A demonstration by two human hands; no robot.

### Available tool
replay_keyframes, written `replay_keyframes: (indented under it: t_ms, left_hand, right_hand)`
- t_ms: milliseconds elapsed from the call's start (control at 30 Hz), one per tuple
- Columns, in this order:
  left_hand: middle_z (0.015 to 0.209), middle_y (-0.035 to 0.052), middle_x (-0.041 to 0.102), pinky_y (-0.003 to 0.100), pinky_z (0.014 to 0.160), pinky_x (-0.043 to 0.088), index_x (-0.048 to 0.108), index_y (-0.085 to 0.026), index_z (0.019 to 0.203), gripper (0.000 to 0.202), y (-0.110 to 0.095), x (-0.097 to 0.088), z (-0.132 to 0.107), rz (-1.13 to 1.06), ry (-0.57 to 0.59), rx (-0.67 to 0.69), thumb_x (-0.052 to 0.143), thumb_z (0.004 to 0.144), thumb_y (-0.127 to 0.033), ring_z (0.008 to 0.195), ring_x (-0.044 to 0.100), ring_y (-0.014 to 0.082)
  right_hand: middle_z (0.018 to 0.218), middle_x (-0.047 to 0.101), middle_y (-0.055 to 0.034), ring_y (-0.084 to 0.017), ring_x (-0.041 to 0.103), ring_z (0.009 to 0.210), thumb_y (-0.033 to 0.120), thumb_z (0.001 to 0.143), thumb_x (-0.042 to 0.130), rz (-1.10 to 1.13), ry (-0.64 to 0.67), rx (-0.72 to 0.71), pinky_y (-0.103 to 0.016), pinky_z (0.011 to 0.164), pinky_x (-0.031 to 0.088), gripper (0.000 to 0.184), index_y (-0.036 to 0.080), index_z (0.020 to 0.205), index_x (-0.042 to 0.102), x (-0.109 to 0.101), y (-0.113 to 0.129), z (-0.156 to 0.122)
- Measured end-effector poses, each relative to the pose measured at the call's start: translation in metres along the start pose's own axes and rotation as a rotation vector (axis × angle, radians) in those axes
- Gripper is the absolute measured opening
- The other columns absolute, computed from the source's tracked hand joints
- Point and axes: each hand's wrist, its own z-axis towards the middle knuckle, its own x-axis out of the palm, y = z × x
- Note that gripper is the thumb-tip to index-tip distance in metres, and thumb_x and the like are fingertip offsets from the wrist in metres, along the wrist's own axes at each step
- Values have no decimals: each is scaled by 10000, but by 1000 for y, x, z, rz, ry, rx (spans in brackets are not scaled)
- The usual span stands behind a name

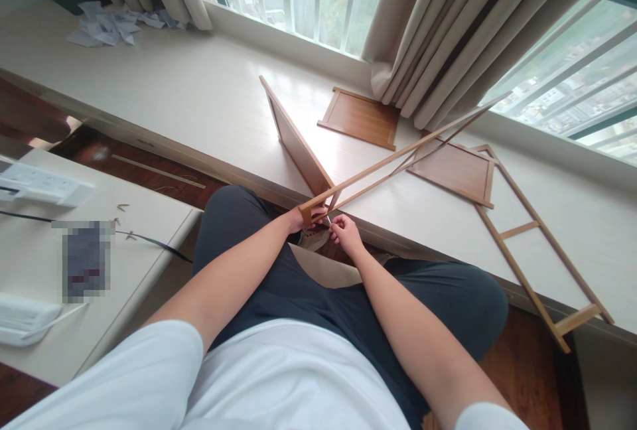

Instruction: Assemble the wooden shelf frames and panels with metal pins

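Observation:
My left hand [299, 219] is wrapped around the near end of a long wooden frame [378, 168], which slants up to the right over the white ledge. A wooden panel [298, 141] stands on its edge and meets the frame close to my fingers. Just to the right, my right hand [345, 232] is closed in a pinch on a thin silvery rod [328, 219]. The rod's tip points at the joint between frame and panel. Its exact kind is too small to make out, and my fingers partly cover the joint.
Flat wooden panels [362, 117] lie on the white ledge [199, 91] by the curtain [423, 32]. A ladder-like wooden frame [540, 244] overhangs the ledge at right. Crumpled paper [107, 24] lies far left. A white table [149, 237] with power strips [47, 184] stands at my left.

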Motion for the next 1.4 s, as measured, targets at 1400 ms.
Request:
replay_keyframes:
  t_ms: [1400]
  left_hand:
    - [870,54,743,172,485,399,705,-179,946,465,-4,4,-3,42,-19,40,865,690,-533,662,616,113]
  right_hand:
    - [659,687,-43,-136,570,525,628,851,612,-183,5,44,-241,496,438,463,186,728,672,-7,-13,0]
